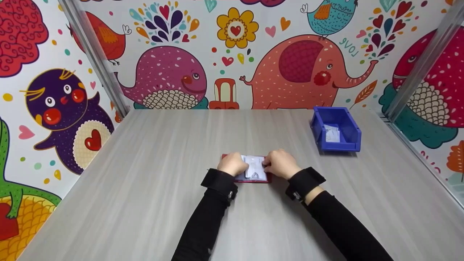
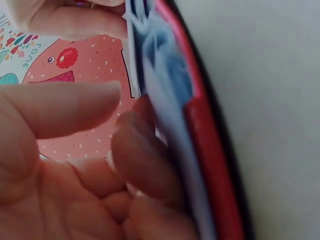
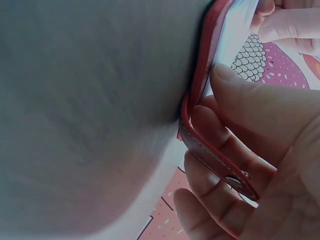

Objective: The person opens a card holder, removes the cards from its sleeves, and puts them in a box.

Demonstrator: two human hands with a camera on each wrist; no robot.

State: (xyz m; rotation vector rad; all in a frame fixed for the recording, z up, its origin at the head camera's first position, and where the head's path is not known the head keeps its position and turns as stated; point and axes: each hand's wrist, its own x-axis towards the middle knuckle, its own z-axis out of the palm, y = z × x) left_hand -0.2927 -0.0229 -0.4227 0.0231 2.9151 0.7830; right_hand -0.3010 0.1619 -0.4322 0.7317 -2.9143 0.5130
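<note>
A red card holder (image 1: 269,178) with clear plastic sleeves (image 2: 167,75) lies opened on the table. On its right part sits a white card (image 1: 255,168) with grey print; whether it is inside a sleeve I cannot tell. My left hand (image 1: 233,164) is at the left side, its curled fingers (image 2: 145,160) against the sleeves and its thumb near the card's edge. My right hand (image 1: 282,164) grips the right edge, thumb on the inner side and fingers behind the cover. A red strap with a metal snap (image 3: 217,162) sticks out across the right fingers.
A blue plastic bin (image 1: 340,146) with several white cards (image 1: 331,133) inside stands at the back right of the wood-grain table (image 1: 163,145). Printed cartoon walls with metal posts (image 1: 96,54) border the table at the back and sides.
</note>
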